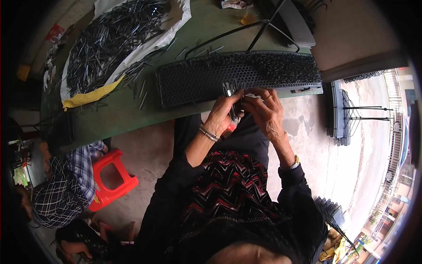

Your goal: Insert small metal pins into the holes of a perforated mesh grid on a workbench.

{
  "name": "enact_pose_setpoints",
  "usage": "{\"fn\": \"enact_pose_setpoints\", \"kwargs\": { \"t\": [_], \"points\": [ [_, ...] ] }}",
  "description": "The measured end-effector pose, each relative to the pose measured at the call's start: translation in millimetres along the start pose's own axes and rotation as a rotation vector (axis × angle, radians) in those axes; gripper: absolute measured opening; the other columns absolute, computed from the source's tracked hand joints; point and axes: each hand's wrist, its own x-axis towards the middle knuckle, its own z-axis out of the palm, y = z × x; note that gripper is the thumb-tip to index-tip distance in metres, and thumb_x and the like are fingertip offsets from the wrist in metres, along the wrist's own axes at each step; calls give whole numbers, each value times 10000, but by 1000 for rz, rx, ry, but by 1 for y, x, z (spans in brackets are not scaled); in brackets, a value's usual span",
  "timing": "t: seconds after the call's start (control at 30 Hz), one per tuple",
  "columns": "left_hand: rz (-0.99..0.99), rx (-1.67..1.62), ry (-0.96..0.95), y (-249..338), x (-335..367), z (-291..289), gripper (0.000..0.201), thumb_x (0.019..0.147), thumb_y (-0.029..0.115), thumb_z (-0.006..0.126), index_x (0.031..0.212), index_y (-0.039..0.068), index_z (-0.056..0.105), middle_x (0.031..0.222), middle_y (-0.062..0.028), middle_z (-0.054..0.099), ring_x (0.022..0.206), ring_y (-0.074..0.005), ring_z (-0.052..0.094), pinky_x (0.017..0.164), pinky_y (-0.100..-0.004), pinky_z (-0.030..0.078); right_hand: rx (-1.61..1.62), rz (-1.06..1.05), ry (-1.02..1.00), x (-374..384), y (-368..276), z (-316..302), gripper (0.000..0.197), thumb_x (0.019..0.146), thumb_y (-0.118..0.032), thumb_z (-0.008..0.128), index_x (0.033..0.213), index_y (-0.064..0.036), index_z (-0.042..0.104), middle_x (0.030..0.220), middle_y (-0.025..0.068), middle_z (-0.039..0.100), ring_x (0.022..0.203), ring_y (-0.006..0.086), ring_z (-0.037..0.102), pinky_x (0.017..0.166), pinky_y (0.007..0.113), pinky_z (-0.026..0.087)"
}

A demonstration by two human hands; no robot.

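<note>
In front of me on the table lies a long black panel full of round holes. Its right part is crowded with small dark bits, while the holes on the left show bare. My left hand grips a small bunch of thin dark glossy strips upright at the panel's near edge. My right hand is close beside it, fingers bent together at the bunch. What its fingertips pinch, if anything, is hidden. Thin black wire legs rise from the panel's far side.
A white sack with a heap of dark strips covers the left of the green table; loose strips lie around it. A red stool and seated people are at lower left. More black panels stand at right.
</note>
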Motion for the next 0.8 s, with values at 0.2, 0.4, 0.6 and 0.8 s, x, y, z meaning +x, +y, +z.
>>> {"fn": "enact_pose_setpoints", "kwargs": {
  "t": [0.2, 0.4, 0.6, 0.8],
  "points": [
    [35, 121, 36, 0, -8, 13, 169, 878, 216, 635, 908, 50, 641, 686, -4, 588, 569, -83, 528, 438, -220, 353, 641, 770, -32, 6, 13, -3, 190, 871, -141, 635, 995, 2, 634, 847, 49, 632, 760, 127, 575, 661, 257, 455],
    [2, 229, -30, -5, -11, 12, 216, 851, 196, 674, 995, 35, 670, 723, -68, 627, 514, -67, 455, 412, -206, 297, 595, 383, -333, 10, 46, 4, 188, 869, -133, 596, 940, 37, 634, 788, 91, 638, 708, 135, 598, 611, 251, 460],
    [20, 245, -35, -3, -12, 11, 204, 850, 204, 683, 959, 34, 662, 793, -120, 664, 515, -46, 449, 404, -183, 284, 720, 768, -461, 22, 36, -9, 200, 858, -162, 596, 911, 24, 647, 766, 48, 614, 689, 108, 590, 590, 235, 460],
    [57, 269, 26, 3, -13, 17, 203, 842, 216, 694, 893, 23, 660, 749, -108, 668, 503, -37, 440, 405, -181, 279, 852, 884, -348, 22, 36, -7, 222, 841, -171, 627, 944, 26, 639, 806, 54, 634, 660, 104, 578, 587, 232, 454]
  ]
}}
